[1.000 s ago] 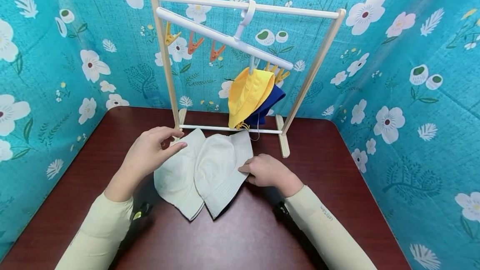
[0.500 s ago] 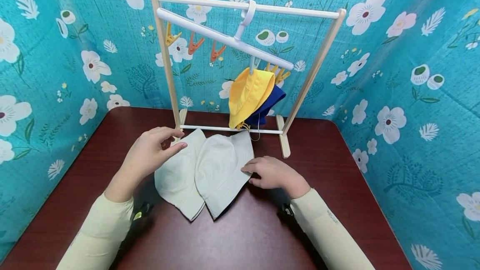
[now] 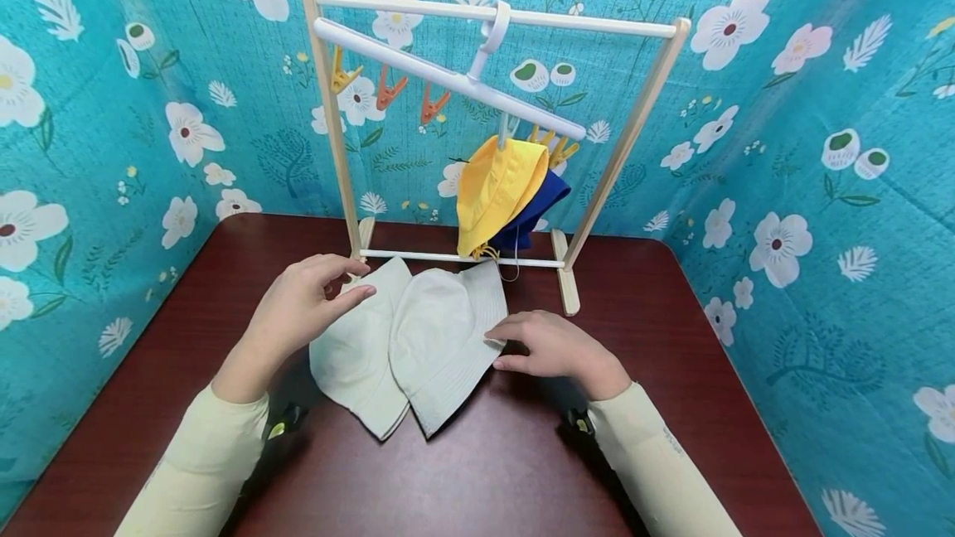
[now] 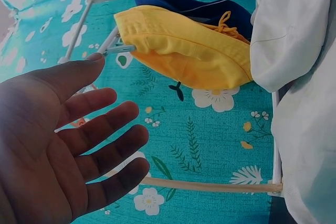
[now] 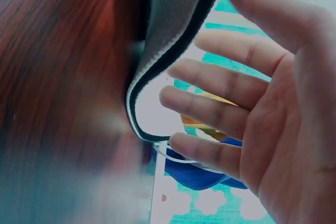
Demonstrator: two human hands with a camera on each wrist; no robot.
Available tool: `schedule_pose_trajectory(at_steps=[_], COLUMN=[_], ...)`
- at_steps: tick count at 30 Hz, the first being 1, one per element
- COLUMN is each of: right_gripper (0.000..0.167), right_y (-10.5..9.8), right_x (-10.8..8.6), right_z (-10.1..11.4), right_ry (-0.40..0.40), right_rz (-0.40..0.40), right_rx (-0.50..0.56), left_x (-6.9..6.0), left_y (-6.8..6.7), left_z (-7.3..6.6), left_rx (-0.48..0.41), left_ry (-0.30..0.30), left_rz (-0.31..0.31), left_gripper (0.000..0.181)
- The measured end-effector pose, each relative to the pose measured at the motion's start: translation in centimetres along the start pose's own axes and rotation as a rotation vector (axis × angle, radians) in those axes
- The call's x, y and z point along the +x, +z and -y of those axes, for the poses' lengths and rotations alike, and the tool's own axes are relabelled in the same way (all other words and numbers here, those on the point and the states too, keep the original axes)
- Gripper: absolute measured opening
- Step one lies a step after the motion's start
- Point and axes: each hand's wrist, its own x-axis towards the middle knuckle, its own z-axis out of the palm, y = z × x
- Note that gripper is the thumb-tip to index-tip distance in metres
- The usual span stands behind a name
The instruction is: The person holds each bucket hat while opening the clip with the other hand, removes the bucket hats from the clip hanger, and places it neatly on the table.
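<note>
Two off-white bucket hats lie side by side and overlapping on the table, a left hat [image 3: 346,346] and a right hat [image 3: 433,326]. My left hand [image 3: 302,305] hovers over the upper left part of the left hat; in the left wrist view its fingers [image 4: 113,145] are spread and hold nothing. At the brim of the right hat is my right hand [image 3: 555,346], with fingers loosely extended. The right wrist view has its fingertips [image 5: 181,95] close against the dark-edged brim [image 5: 163,40]; whether they touch it I cannot tell.
Behind the hats stands a wooden rack [image 3: 634,123] with a tilted white hanger [image 3: 448,79]. A yellow bucket hat [image 3: 496,193] and a dark blue hat [image 3: 545,201] hang from it. Orange clips [image 3: 390,91] and yellow clips [image 3: 563,154] dangle beneath. Blue floral cloth surrounds the table [image 3: 485,479].
My right hand has loosened from the right hat's brim, its fingers extending and the hand shifting slightly right. The left hand and both hats stay nearly where they were.
</note>
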Motion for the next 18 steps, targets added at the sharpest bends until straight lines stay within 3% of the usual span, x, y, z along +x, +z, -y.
schedule_pose_trajectory(at_steps=[7, 18], right_gripper=[0.051, 0.041], right_y=[-0.2, -1.3], right_x=[-0.7, -0.9], right_z=[-0.2, -0.2], right_ry=[0.029, 0.069], right_rz=[-0.054, -0.155], right_rx=[0.018, 0.014], left_x=[0.1, 0.2], left_y=[0.2, 0.4], left_z=[-0.2, -0.5], left_rx=[0.009, 0.009], left_ry=[-0.016, -0.045], left_rz=[0.021, 0.01], left_gripper=[0.031, 0.03])
